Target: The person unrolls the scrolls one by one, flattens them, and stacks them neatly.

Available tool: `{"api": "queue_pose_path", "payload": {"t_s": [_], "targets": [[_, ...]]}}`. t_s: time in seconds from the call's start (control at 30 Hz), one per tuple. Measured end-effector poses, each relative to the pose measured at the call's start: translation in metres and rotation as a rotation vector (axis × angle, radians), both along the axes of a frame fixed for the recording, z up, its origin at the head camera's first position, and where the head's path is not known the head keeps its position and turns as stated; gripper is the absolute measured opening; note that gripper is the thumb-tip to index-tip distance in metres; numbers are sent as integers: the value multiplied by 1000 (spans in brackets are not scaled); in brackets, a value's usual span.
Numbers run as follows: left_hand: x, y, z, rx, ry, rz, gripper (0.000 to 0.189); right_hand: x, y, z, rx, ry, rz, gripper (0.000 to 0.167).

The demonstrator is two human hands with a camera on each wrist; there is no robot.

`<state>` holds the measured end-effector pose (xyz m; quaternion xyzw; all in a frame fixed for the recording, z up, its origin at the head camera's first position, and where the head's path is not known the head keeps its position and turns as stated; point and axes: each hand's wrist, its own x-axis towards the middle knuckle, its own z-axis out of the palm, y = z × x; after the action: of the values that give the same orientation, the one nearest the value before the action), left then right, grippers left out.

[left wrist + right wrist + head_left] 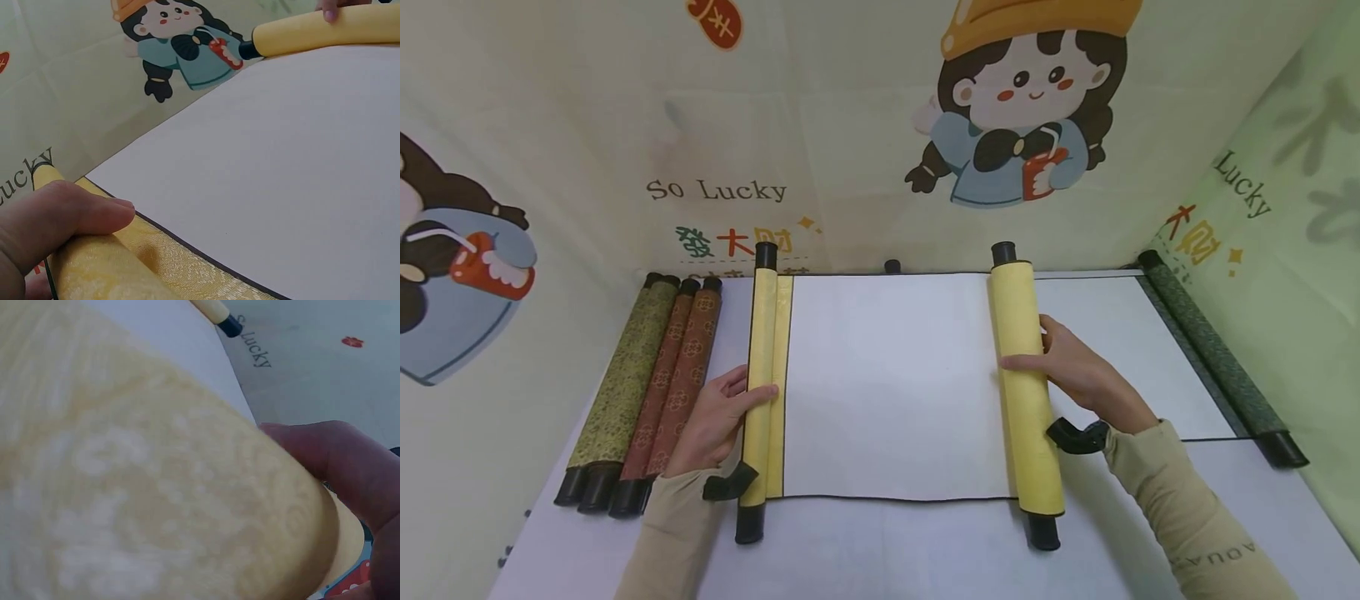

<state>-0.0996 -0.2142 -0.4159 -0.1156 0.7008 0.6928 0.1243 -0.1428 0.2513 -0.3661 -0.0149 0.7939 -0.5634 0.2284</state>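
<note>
A yellow hanging scroll is partly unrolled, with a blank white sheet stretched between its two ends. My left hand grips the slim left roller, thumb across its front; the left wrist view shows the thumb over the yellow brocade. The thicker yellow roll at the right is held by my right hand, thumb across it and fingers partly hidden behind. Both rollers have black end knobs. In the right wrist view the blurred yellow roll fills most of the picture.
Left of the scroll lie olive patterned rolled scrolls and reddish-brown ones. Behind and to the right, another white sheet lies spread, ending in a dark green roller. A printed cloth hangs at the back of the white table.
</note>
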Motion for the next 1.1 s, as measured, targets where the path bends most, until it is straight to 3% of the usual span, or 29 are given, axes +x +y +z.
{"api": "queue_pose_path", "payload": {"t_s": [0.47, 0.77, 1.1], "targets": [[0, -2, 0, -10, -27, 21, 73, -4, 13, 9, -47, 50, 80, 70], [1, -3, 0, -18, -21, 30, 73, -5, 17, 14, -13, -11, 20, 85], [2, -3, 1, -20, -26, 35, 74, -6, 29, 7, -97, -23, 61, 67]]}}
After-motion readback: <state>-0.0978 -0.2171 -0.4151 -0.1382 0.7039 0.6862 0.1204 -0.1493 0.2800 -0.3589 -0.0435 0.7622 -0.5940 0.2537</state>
